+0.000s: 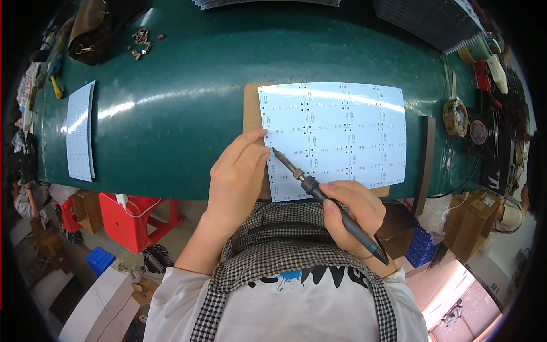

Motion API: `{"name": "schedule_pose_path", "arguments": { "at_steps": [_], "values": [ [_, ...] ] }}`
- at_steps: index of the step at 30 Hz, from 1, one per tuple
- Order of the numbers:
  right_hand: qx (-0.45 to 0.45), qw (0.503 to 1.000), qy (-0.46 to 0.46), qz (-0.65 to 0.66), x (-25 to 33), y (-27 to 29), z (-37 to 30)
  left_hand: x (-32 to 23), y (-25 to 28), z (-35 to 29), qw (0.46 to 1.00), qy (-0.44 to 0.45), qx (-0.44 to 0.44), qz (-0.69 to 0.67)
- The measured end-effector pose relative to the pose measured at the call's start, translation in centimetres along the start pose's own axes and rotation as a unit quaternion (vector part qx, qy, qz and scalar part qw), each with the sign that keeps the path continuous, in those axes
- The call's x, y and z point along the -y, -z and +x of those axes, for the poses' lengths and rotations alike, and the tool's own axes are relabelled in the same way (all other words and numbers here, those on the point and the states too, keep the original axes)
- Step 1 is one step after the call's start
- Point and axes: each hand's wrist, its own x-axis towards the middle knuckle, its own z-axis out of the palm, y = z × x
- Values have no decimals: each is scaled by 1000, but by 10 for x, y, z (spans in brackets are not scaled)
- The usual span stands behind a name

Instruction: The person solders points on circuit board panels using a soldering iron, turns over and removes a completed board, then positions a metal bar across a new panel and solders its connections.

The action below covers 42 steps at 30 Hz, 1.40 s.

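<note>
A white circuit board panel, marked off in a grid of small pads and holes, lies on a brown board in front of me. My right hand grips a soldering iron like a pen, its tip at the panel's left edge. Close beside that tip are the fingertips of my left hand, bent together at the same edge. Whatever the left fingers pinch, if anything, is too small or hidden to make out.
More white panels lie at the left of the green table. Small parts and a brown bag sit far left. Stacked panels, a tape roll and a dark bar stand right. A red stool is below.
</note>
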Motion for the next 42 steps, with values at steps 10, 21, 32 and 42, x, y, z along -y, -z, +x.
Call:
{"name": "schedule_pose_path", "arguments": {
  "at_steps": [10,21,32,42],
  "values": [
    [-18,1000,-18,1,2,2,-2,-6,9,-2,995,71,8,-73],
    [-13,1000,-7,3,1,-5,-1,-2,1,-2,997,46,-15,-57],
    [-19,1000,1,-8,6,6,-11,-9,13,-13,996,63,-4,-56],
    [-11,1000,5,-10,4,2,-23,-8,4,-20,993,59,13,-98]
  ]
}}
